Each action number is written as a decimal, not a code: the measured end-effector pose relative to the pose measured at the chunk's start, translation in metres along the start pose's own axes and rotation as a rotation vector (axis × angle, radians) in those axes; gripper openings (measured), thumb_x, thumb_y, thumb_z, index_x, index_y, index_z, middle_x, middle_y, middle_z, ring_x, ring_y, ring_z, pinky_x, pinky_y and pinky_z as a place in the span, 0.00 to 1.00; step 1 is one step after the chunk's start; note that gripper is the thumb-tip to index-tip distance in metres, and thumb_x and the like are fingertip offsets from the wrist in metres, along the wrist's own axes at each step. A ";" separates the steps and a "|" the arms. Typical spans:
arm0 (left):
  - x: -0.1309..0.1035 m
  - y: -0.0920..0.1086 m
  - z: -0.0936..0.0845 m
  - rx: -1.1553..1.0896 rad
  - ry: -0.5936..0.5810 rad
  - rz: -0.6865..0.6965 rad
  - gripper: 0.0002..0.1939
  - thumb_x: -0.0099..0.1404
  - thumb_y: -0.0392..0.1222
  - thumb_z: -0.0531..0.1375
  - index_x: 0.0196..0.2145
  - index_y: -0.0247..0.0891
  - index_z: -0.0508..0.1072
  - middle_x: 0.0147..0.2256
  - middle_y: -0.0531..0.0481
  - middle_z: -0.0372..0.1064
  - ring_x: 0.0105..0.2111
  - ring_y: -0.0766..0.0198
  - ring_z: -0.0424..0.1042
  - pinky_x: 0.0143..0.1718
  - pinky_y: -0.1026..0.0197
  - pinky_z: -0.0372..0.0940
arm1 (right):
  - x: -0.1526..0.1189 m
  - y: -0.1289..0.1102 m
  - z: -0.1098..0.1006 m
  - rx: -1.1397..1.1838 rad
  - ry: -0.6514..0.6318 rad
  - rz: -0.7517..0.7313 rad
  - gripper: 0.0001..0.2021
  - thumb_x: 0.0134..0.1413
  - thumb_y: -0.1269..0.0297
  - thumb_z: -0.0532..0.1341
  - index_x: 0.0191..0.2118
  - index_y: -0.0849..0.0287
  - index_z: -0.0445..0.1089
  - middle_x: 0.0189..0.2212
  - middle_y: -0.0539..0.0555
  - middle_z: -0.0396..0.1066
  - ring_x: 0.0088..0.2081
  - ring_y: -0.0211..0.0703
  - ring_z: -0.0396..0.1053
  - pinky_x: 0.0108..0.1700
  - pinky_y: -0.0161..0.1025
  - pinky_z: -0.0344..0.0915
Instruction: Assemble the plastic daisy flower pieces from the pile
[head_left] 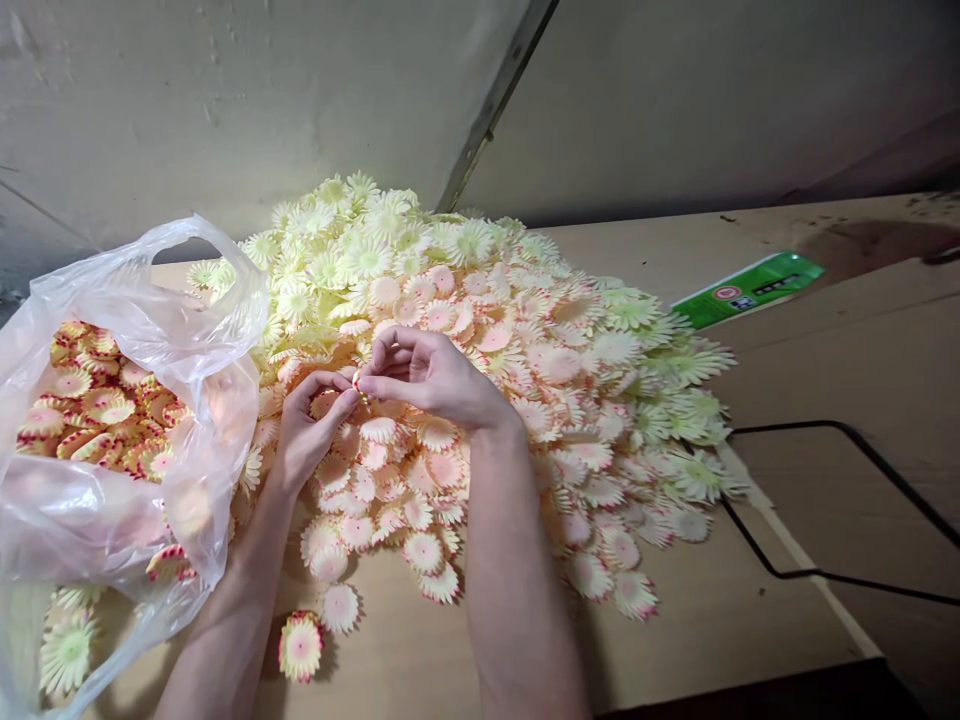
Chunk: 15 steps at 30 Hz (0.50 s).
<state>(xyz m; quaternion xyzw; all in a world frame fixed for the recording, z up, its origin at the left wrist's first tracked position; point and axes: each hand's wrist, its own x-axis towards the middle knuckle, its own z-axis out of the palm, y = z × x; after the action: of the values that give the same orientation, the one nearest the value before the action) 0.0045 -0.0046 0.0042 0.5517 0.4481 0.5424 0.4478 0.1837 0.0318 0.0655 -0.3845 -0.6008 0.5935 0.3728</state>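
Left hand: the left hand (306, 440) has its thumb and finger closed in a pinch on a small flower piece (356, 380).
Right hand: the right hand (442, 378) meets it from the other side, grip closed at the same piece; the other fingers are curled.
Flower piece: held above the pile, between the two sets of fingertips; a red edge is visible, the rest largely hidden.
Pile: pale green flowers (367, 255) at the back and right; pink-centred flowers (444, 468) in the middle and front.
Bag: a translucent plastic bag (82, 515), left of the left hand, containing red-edged flowers (94, 405).
Front: a yellow flower (301, 646) with red tips lies on the table (397, 650), between the forearms.
Right side: a green packet (750, 290) lies behind a black wire frame (892, 475), whose left end reaches the pile.
Background: a grey wall (337, 100) behind the table.
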 end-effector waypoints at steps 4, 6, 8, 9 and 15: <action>0.001 0.001 0.001 0.015 0.029 0.047 0.13 0.65 0.51 0.68 0.33 0.38 0.76 0.34 0.50 0.75 0.37 0.63 0.73 0.45 0.62 0.67 | 0.000 -0.001 0.000 0.018 -0.002 0.003 0.20 0.39 0.63 0.78 0.33 0.57 0.67 0.32 0.50 0.76 0.36 0.39 0.75 0.41 0.37 0.72; 0.001 0.001 0.001 0.006 0.028 0.052 0.12 0.65 0.50 0.68 0.34 0.39 0.76 0.35 0.51 0.75 0.38 0.63 0.73 0.45 0.62 0.67 | 0.000 -0.002 0.000 0.048 -0.006 0.006 0.20 0.40 0.63 0.78 0.32 0.58 0.67 0.31 0.49 0.76 0.35 0.38 0.75 0.42 0.37 0.72; 0.000 -0.001 0.000 -0.011 0.012 0.038 0.11 0.65 0.50 0.67 0.34 0.39 0.76 0.35 0.51 0.75 0.37 0.64 0.73 0.45 0.63 0.67 | 0.000 -0.003 0.000 0.071 -0.010 0.010 0.20 0.39 0.62 0.78 0.32 0.57 0.66 0.31 0.49 0.76 0.35 0.38 0.75 0.42 0.37 0.72; 0.000 -0.001 0.000 -0.024 0.002 0.027 0.11 0.66 0.50 0.67 0.34 0.39 0.76 0.35 0.51 0.75 0.37 0.64 0.73 0.44 0.63 0.67 | 0.000 -0.002 0.000 0.075 -0.009 0.011 0.20 0.39 0.62 0.78 0.32 0.57 0.66 0.31 0.49 0.76 0.35 0.38 0.76 0.41 0.37 0.72; -0.002 -0.006 -0.001 -0.068 -0.009 -0.033 0.11 0.66 0.50 0.67 0.35 0.39 0.78 0.35 0.51 0.75 0.34 0.65 0.72 0.41 0.63 0.67 | 0.001 0.000 -0.002 0.056 0.004 0.020 0.21 0.37 0.63 0.79 0.32 0.57 0.67 0.31 0.49 0.76 0.35 0.38 0.76 0.41 0.37 0.73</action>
<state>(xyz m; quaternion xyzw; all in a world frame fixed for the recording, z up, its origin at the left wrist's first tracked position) 0.0031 -0.0051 -0.0016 0.5310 0.4364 0.5476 0.4772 0.1854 0.0333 0.0659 -0.3811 -0.5794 0.6131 0.3784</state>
